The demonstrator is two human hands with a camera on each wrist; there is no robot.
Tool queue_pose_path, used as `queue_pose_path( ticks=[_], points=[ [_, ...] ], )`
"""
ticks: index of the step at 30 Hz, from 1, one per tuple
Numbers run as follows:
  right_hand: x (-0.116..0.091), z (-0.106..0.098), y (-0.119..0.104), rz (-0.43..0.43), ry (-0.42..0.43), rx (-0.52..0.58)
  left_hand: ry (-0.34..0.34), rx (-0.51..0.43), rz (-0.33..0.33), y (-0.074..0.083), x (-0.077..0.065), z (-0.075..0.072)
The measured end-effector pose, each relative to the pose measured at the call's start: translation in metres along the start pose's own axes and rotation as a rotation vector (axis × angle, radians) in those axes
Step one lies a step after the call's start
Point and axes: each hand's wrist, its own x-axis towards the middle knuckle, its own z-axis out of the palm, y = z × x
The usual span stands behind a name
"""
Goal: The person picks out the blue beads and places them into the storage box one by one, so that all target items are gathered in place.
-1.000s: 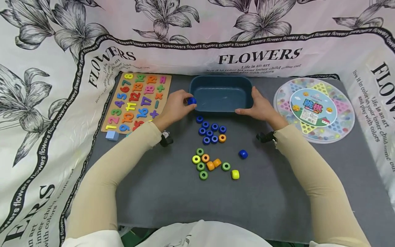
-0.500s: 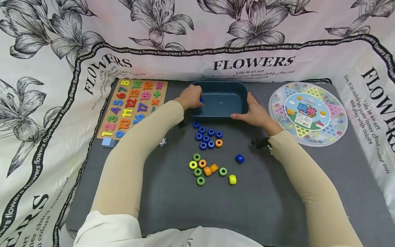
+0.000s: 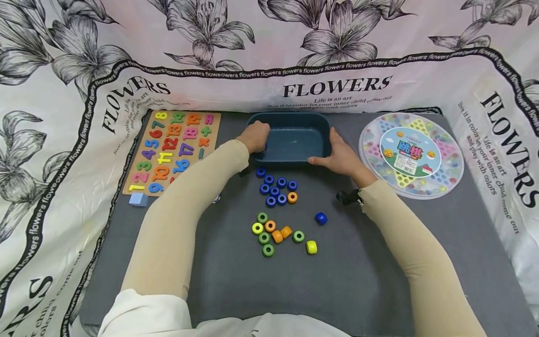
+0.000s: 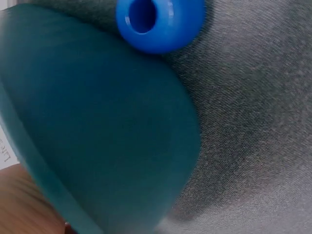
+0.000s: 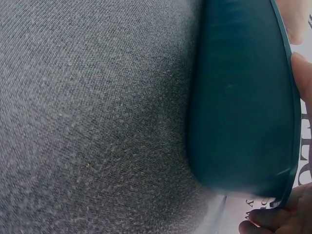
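Observation:
A dark teal plastic box [image 3: 290, 162] stands at the back of the table. My left hand [image 3: 254, 135] reaches over its left end, fingers down inside and mostly hidden. A speck of blue bead [image 3: 265, 146] shows at those fingers. At the opposite end, my right hand [image 3: 341, 157] grips the box, thumb along the front rim and fingers [image 5: 273, 219] round the end wall. Just in front of the box lie several blue beads [image 3: 274, 192] with one orange bead [image 3: 292, 197]. In the left wrist view, a blue bead [image 4: 180, 24] lies close against the box's outer wall.
Nearer the person are green beads [image 3: 264, 238], orange beads [image 3: 277, 236], yellow beads [image 3: 311, 247] and a lone blue bead [image 3: 321, 218]. A number puzzle board [image 3: 168, 150] and a light blue block [image 3: 138, 199] lie left. A round board-game case [image 3: 412, 154] lies right.
My left hand, with a blue bead pinched in it, has moved from beside the box's left end over the rim and down inside. The right hand keeps its grip on the box.

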Motion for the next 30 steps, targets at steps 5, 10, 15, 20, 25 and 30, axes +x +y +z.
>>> queue_pose_path(
  ticks=[5,10,15,20,25,30],
  points=[
    [0.003,0.002,-0.003,-0.004,-0.001,0.004,-0.016,0.038,-0.018,-0.002,-0.001,0.003],
    [0.004,0.002,-0.004,0.004,0.002,0.016,0.089,-0.005,0.014,-0.002,-0.015,-0.008],
    [-0.001,0.003,-0.003,0.022,-0.001,0.024,0.248,-0.056,0.132,0.014,-0.051,-0.026],
    [-0.002,-0.001,-0.005,0.012,0.005,0.031,0.216,-0.006,0.267,0.027,-0.089,-0.014],
    [-0.001,-0.002,-0.005,0.013,0.003,0.014,0.189,0.102,0.269,0.016,-0.103,0.037],
    [-0.002,0.001,-0.003,0.029,-0.016,0.002,0.295,0.121,0.231,0.001,-0.099,0.072]
  ],
)
